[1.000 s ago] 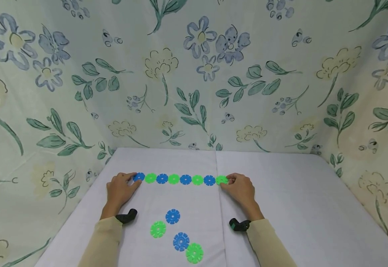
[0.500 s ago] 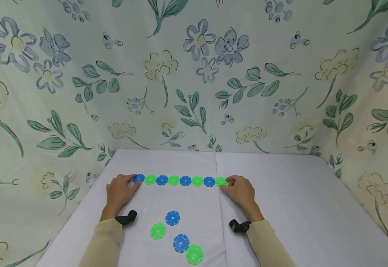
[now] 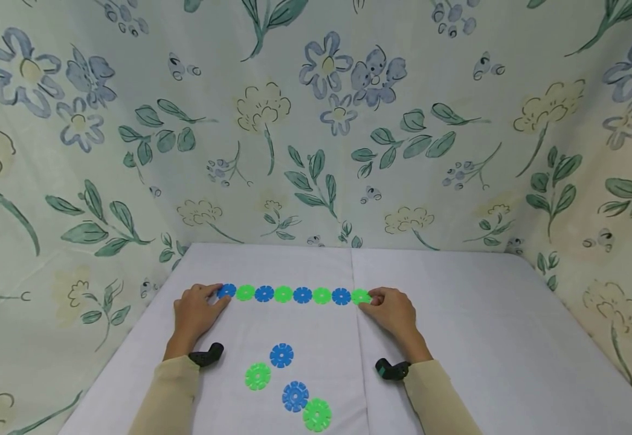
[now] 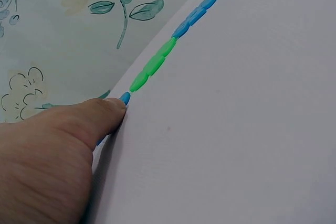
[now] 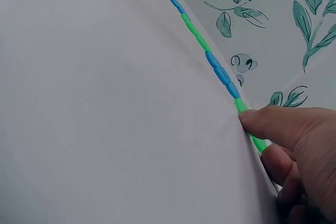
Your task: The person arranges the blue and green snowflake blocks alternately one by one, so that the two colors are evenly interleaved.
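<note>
A straight row of flat, notched plastic discs, alternating blue and green, lies across the white tabletop in the head view. At its left end, my left hand (image 3: 197, 308) grips the blue disc (image 3: 228, 291) between thumb and fingers. My right hand (image 3: 392, 309) pinches the green disc (image 3: 361, 296) at the right end. Between them sit several more, such as a green disc (image 3: 283, 294) and a blue disc (image 3: 302, 295), edge to edge. Part of each end disc is hidden by fingers. In the left wrist view the thumb (image 4: 113, 109) presses the blue disc's edge.
Nearer to me lie loose discs: a blue one (image 3: 281, 355), a green one (image 3: 258, 376), a second blue one (image 3: 295, 396) and a second green one (image 3: 316, 414) touching it. A floral curtain (image 3: 316, 121) surrounds the back and sides of the white-covered table (image 3: 490, 338).
The whole head view has shifted slightly downward. Both hands keep their hold on the end discs, and the row looks the same.
</note>
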### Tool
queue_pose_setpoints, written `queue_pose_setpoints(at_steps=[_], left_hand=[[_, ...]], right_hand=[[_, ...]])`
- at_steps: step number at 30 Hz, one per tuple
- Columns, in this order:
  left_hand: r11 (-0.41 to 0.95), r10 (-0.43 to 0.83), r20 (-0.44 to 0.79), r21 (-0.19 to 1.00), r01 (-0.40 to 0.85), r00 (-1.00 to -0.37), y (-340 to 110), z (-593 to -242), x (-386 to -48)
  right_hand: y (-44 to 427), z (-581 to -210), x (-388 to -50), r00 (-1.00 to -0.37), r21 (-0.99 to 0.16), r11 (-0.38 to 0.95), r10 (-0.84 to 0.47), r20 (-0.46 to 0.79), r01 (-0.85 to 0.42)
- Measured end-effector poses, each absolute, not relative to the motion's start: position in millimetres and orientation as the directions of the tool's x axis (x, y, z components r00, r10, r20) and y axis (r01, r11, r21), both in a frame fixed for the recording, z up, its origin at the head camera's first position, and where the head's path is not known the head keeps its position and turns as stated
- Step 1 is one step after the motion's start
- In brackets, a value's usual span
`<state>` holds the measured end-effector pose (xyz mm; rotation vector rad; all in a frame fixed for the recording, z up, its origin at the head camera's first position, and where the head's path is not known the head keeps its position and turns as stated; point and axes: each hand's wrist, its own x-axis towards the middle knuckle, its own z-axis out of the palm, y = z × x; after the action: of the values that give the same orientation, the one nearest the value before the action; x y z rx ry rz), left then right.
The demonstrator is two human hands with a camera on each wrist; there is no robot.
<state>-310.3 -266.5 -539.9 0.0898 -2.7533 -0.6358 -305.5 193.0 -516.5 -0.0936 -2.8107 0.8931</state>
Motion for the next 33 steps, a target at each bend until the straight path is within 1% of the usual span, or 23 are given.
queue_pose_setpoints(at_steps=[10, 21, 29, 33], left_hand=[[0.897, -0.134, 0.277, 0.442, 0.003, -0.951, -266.3, -539.0, -308.3], [0.897, -0.126, 0.282, 0.442, 0.012, -0.951, -265.3, -536.2, -307.9], [0.905, -0.124, 0.278, 0.426, 0.007, -0.953, -265.2, -537.1, -310.0], [0.903, -0.135, 0.276, 0.429, -0.004, -0.951, -265.2, -537.7, -308.2]], right_hand=[[194.1, -514.9, -303.7, -0.986, -0.595, 0.804, 0.107, 0.13, 0.008], [194.4, -513.1, -302.6, -0.984, -0.59, 0.807, 0.11, 0.142, 0.005], [193.8, -505.9, -301.7, -0.983, -0.603, 0.798, 0.126, 0.133, 0.02], [191.2, -498.4, -300.6, -0.986, -0.596, 0.803, 0.101, 0.131, 0.003]])
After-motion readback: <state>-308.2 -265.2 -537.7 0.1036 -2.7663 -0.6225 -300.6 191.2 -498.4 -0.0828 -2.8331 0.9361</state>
